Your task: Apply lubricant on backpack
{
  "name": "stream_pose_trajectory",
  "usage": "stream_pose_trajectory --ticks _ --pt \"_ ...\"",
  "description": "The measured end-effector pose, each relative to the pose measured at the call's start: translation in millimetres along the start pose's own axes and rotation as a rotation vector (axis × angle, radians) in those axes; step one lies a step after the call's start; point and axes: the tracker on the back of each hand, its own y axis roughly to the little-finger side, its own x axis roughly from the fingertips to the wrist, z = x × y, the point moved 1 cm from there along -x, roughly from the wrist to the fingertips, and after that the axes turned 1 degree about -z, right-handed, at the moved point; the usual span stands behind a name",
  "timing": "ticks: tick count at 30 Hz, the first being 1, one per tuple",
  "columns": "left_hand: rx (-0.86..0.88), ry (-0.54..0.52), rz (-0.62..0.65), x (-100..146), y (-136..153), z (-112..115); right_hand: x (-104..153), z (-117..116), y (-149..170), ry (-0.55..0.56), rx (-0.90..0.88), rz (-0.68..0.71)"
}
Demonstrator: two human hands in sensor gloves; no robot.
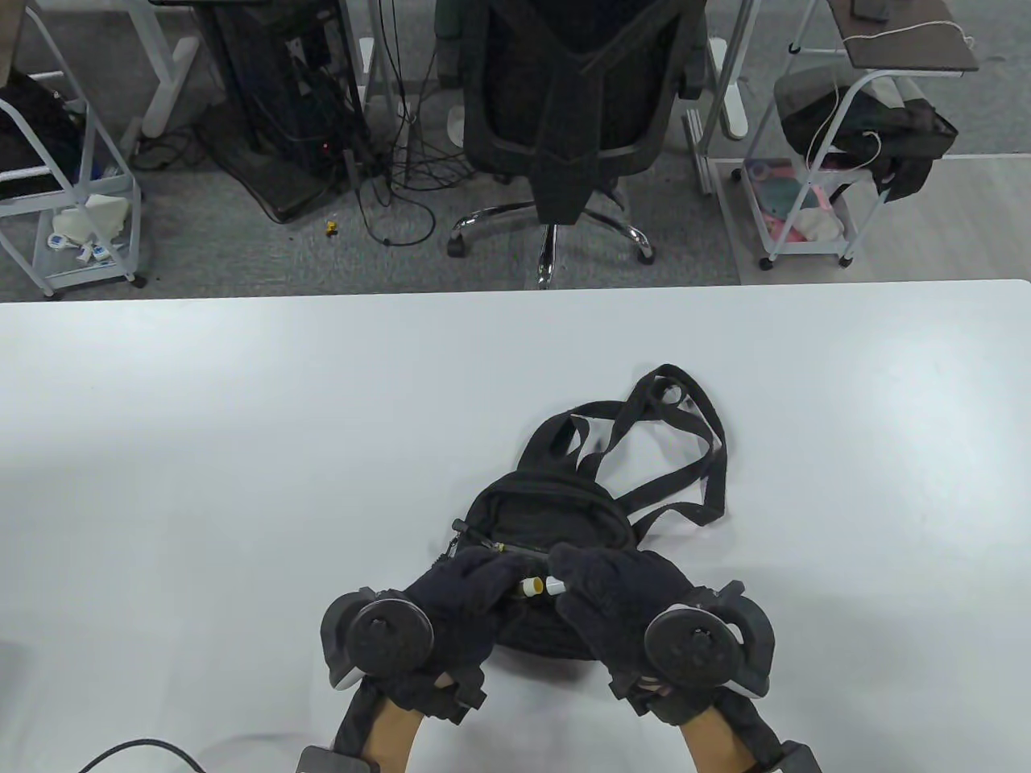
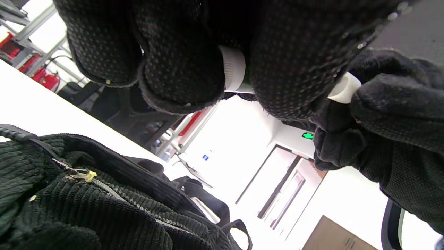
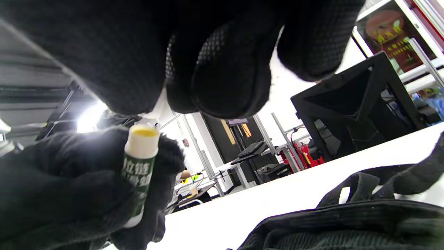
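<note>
On white table [image 1: 242,451]: black backpack [image 1: 548,515]; office chair [image 1: 564,105] behind

We read white Chinese characters, among them 拉链, on the green label of the lubricant stick [image 3: 138,173]; the remaining characters stay partly hidden.

You held the uncapped lubricant stick [image 3: 140,163], green-labelled with a yellow tip, in your left hand [image 1: 459,588], its white cap [image 1: 554,585] in your right hand [image 1: 620,596], just above the black backpack [image 1: 548,515].
</note>
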Motion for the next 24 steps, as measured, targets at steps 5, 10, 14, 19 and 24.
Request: stream_pose_trajectory --ticks 5,10,14,19,24 --pt "0.007 0.006 0.013 -0.6 -1.2 0.4 0.6 -4.5 -4.0 -0.004 0.049 0.012" --pt "0.004 0.019 0.016 -0.1 -1.0 0.8 0.0 -6.9 -1.0 -0.016 0.024 0.005" --pt "0.002 0.028 0.015 -0.1 -1.7 1.5 -0.8 -9.6 0.9 -0.043 -0.017 0.003" --pt "-0.016 0.042 0.012 -1.1 -0.9 2.1 -2.0 -12.3 2.0 -0.057 -0.007 0.0" --pt "-0.04 0.05 0.009 -1.1 -1.1 2.2 -2.0 -14.2 2.0 -0.064 0.002 -0.001"
